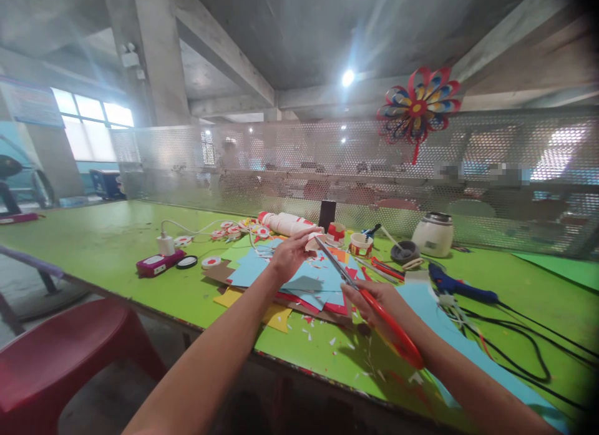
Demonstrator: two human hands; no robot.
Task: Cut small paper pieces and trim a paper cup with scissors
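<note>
Pinched in my left hand (pixel 291 258) is a small whitish paper piece (pixel 312 243), held above the paper stack. My right hand (pixel 381 304) is wrapped round the red handles of a pair of scissors (pixel 392 334). The long metal blades point away and to the left, their tips meeting the right edge of the piece. I cannot tell whether they are cutting into it. Below both hands lie light blue paper sheets (pixel 257 269) stacked over red and brown ones, with a yellow sheet (pixel 278 316) sticking out at the front.
Paper scraps litter the green table (pixel 311 354). A blue glue gun (pixel 463 285) with black cords lies right, near a white jar (pixel 433 234). A paper tub (pixel 361 244) and a dark phone (pixel 327 215) stand behind. At left are a purple power strip (pixel 160 263) and red stool (pixel 70 354).
</note>
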